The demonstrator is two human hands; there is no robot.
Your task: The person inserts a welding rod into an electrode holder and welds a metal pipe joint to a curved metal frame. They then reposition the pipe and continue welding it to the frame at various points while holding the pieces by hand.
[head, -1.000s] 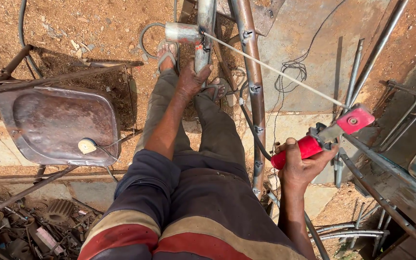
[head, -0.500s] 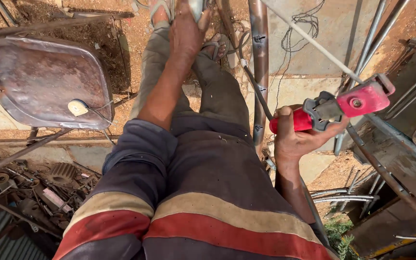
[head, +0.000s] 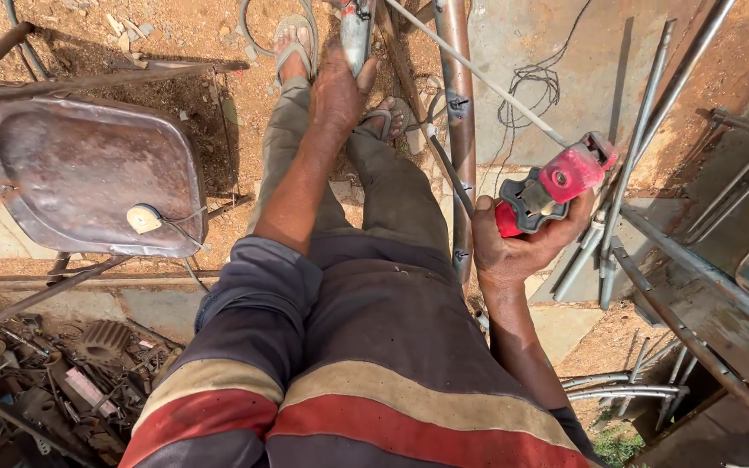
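Observation:
My left hand (head: 335,91) reaches forward between my knees and grips a short silvery metal pipe (head: 357,26) near my sandalled feet. My right hand (head: 513,247) holds a red and black electrode holder (head: 556,186) at my right side. A thin welding rod (head: 478,74) runs from the holder up and to the left, crossing over a tall rusty pipe (head: 457,130) that stands between my two hands.
A rusty metal chair seat (head: 88,173) on a rod frame stands at left. Scrap parts (head: 54,381) lie bottom left. Grey rods (head: 639,165) and steel frames (head: 721,295) crowd the right. A thin cable (head: 530,87) lies on the concrete slab.
The view has tilted down toward my body. Both hands keep their grips. The red holder has shifted a little left, closer to the rusty pipe.

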